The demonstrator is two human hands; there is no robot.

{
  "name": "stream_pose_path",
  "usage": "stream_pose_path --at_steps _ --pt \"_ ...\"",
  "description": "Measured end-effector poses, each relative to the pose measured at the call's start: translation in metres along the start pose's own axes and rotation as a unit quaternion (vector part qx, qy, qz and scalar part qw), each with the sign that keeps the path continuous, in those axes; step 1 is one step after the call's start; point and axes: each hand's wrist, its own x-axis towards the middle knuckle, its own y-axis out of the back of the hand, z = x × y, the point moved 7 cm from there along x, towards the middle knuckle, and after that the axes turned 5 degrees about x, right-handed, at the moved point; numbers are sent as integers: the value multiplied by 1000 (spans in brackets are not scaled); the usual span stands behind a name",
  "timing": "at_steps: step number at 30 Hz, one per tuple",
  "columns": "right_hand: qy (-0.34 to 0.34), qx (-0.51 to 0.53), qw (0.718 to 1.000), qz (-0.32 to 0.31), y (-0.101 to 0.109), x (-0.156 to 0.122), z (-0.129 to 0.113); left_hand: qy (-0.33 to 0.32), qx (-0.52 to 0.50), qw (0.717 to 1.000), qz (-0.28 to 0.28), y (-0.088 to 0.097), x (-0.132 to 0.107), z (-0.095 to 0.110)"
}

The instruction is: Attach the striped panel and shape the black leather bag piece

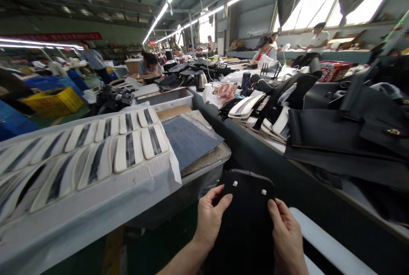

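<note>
Between my two hands is a black panel with rounded top corners, looking like a bag part, with two small white tabs near its upper edge. My left hand grips its left edge, thumb on the near face and fingers behind. On the opposite edge, my right hand pinches the panel with the thumb in front. The lower part of the panel fades into dark shadow, so its bottom end cannot be made out.
White pieces with dark stripes lie in rows on a covered table at left. A grey bin carries a dark blue board. Black bags and striped pieces crowd the right table. Several people work farther back.
</note>
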Motion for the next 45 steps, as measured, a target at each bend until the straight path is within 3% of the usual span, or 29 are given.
stream_pose_path --at_steps 8,12,15,18,22,24,29,35,45 --pt "3 -24 1000 4 7 5 5 -48 95 992 70 6 3 9" --pt "8 -29 999 -31 5 4 7 -39 89 994 42 9 5 5" --pt "65 -63 993 -72 -11 -7 -2 -53 71 996 -8 15 17 17" --pt "116 -107 981 -111 -32 -23 -11 -99 91 985 -106 13 40 50" --pt "141 -134 972 -132 -44 -36 -18 -100 177 920 -336 -15 57 88" --pt "130 -140 972 -134 -44 -37 -23 -105 211 895 -379 -23 59 97" --pt "89 -72 989 -92 -36 -24 -45 -109 223 893 -376 -28 57 96" --pt "41 -44 990 -124 -43 -13 -69 -125 251 868 -409 -36 53 99" --pt "-83 17 982 -170 -42 -13 -64 -119 275 865 -403 -42 57 99"
